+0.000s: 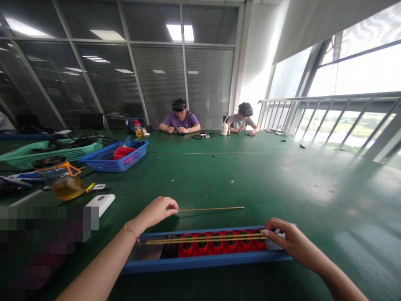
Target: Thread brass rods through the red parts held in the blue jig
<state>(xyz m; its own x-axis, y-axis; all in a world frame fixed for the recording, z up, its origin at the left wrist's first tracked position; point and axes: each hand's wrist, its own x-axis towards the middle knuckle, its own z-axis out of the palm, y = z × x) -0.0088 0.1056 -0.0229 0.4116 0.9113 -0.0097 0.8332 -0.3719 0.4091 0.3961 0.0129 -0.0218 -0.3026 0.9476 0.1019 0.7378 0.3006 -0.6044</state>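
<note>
My left hand (161, 210) pinches the left end of a thin stick (213, 208), which lies level just beyond a long blue tray (209, 261). Over that tray, my right hand (282, 236) has its thumb and fingers closed on the right end of a few long thin sticks (203, 239). These sticks stretch lengthwise above a row of several red holders (217, 247) with dark centres. A greyish-white item (275, 242) sits at the tray's right end, partly behind my right hand.
At the left are a green basket (62, 152) with cables, a blue basket (114, 167) with a red box (123, 153), a jar (67, 186) and a white power bank (105, 204). Two people sit across the green table (200, 175); a white bottle (224, 128) stands between them.
</note>
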